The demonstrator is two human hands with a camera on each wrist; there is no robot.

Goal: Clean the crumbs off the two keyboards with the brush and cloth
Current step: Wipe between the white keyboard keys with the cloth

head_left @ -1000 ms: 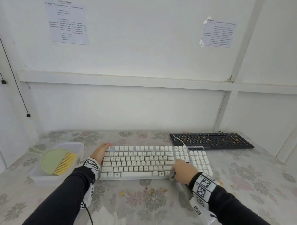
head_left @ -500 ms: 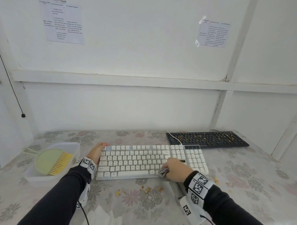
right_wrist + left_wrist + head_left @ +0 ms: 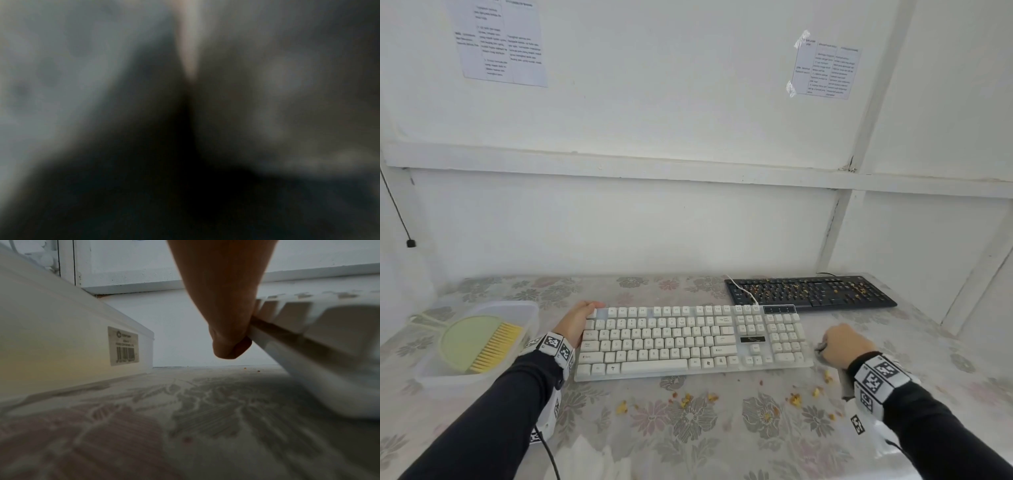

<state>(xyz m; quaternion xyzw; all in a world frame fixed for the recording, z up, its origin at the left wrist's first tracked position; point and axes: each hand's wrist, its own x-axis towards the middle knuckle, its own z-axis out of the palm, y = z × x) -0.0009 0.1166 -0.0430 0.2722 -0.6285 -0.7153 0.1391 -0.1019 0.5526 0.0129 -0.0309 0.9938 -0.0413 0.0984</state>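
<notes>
A white keyboard [image 3: 688, 339] lies across the middle of the table. My left hand [image 3: 578, 320] grips its left end, thumb on top and fingers under the edge [image 3: 232, 344]. Just off its right end my right hand [image 3: 840, 346] is fisted round a grey cloth [image 3: 822, 351], which hangs down past the wrist. The right wrist view is dark and blurred. A black keyboard [image 3: 811, 293] strewn with yellow crumbs sits behind, at the right. The green brush [image 3: 479, 342] with yellow bristles lies in a clear tub. Loose crumbs [image 3: 796, 399] dot the tablecloth in front of the white keyboard.
The clear plastic tub [image 3: 438, 380] stands at the left, close to my left hand [image 3: 123, 345]. A white cable [image 3: 743, 291] runs from the white keyboard over the black one. White walls close the table at the back and both sides. White tissue [image 3: 592, 459] lies at the near edge.
My right hand with the cloth has swept rightward along the white keyboard's front rows and off its right end. Crumbs now lie on the cloth-covered table near it. The left hand has stayed.
</notes>
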